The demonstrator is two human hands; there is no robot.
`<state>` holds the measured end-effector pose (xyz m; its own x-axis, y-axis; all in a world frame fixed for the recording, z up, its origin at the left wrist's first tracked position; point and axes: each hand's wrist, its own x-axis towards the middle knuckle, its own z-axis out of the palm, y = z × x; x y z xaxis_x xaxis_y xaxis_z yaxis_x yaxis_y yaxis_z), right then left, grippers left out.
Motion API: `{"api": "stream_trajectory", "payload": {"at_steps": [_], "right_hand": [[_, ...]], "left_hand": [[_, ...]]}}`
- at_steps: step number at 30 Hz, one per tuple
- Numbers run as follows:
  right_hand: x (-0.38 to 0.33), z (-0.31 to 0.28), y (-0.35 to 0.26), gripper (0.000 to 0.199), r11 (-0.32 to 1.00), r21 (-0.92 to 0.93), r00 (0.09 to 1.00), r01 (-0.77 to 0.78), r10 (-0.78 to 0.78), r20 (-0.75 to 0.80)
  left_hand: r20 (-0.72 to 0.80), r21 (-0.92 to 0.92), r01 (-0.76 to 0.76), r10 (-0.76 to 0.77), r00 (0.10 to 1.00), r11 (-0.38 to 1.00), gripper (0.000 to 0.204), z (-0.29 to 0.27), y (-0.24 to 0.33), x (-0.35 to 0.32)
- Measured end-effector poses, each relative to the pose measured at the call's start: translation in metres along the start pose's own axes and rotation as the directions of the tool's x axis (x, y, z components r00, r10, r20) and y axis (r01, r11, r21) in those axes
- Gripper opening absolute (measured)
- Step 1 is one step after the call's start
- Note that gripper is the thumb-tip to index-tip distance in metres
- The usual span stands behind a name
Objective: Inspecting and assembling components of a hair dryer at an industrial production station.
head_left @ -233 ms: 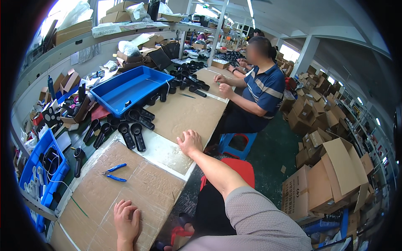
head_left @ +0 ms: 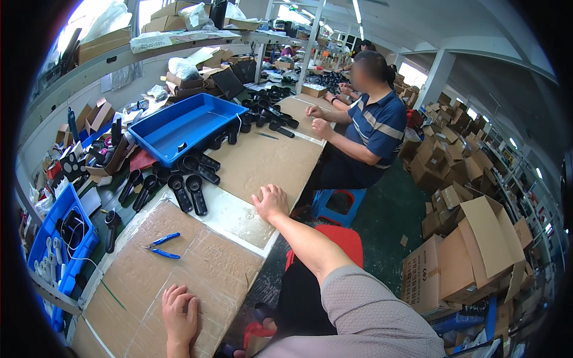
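My left hand (head_left: 179, 313) rests palm down on the brown cardboard sheet (head_left: 134, 292) that covers the near bench, its fingers loosely extended and holding nothing. Beyond its fingertips lie blue-handled cutting pliers (head_left: 163, 245), apart from the hand. Stretched out to the right, my right hand (head_left: 271, 203) lies on the edge of the farther cardboard sheet (head_left: 268, 164), fingers spread and nothing in them. Left of that hand, two black handheld housings with round heads (head_left: 196, 194) sit on the bench, with several more black ones behind them.
A blue tray (head_left: 190, 128) stands beyond the black parts. At far left, a blue bin (head_left: 83, 253) holds white and dark parts. A seated co-worker (head_left: 373, 119) works farther along the bench. A red stool (head_left: 340, 241) and open cartons (head_left: 471, 256) stand on the right.
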<state>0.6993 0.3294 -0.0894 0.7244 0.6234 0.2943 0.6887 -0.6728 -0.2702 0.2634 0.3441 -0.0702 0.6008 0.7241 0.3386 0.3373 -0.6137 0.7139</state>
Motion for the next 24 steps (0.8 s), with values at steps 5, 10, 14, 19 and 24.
{"api": "stream_trajectory", "payload": {"at_steps": [5, 10, 14, 19, 24], "right_hand": [[0.002, 0.002, 0.005, 0.051, 1.0, -0.009, 1.0, 0.008, -0.008, -0.018], [0.006, 0.001, 0.009, 0.049, 1.0, -0.019, 0.999, 0.01, -0.011, -0.047], [0.008, 0.018, -0.001, 0.044, 0.999, 0.005, 0.991, 0.044, -0.043, -0.123], [0.015, 0.044, 0.026, 0.018, 0.908, 0.395, 0.981, 0.141, -0.075, -0.177], [0.059, 0.038, 0.085, 0.031, 0.967, 0.036, 0.968, 0.252, -0.251, -0.013]], "left_hand": [[0.008, 0.008, -0.021, 0.021, 1.0, 1.0, 0.008, 0.002, -0.001, 0.002], [0.017, -0.016, -0.024, 0.024, 1.0, 1.0, 0.014, 0.002, 0.006, 0.009], [0.001, -0.03, 0.029, -0.029, 1.0, 0.999, 0.02, -0.011, 0.011, 0.006], [-0.037, 0.157, -0.247, 0.255, 0.966, 0.956, 0.022, -0.005, -0.004, 0.011], [-0.226, 0.042, -0.188, 0.193, 0.955, 0.981, 0.014, 0.015, -0.019, 0.003]]}}
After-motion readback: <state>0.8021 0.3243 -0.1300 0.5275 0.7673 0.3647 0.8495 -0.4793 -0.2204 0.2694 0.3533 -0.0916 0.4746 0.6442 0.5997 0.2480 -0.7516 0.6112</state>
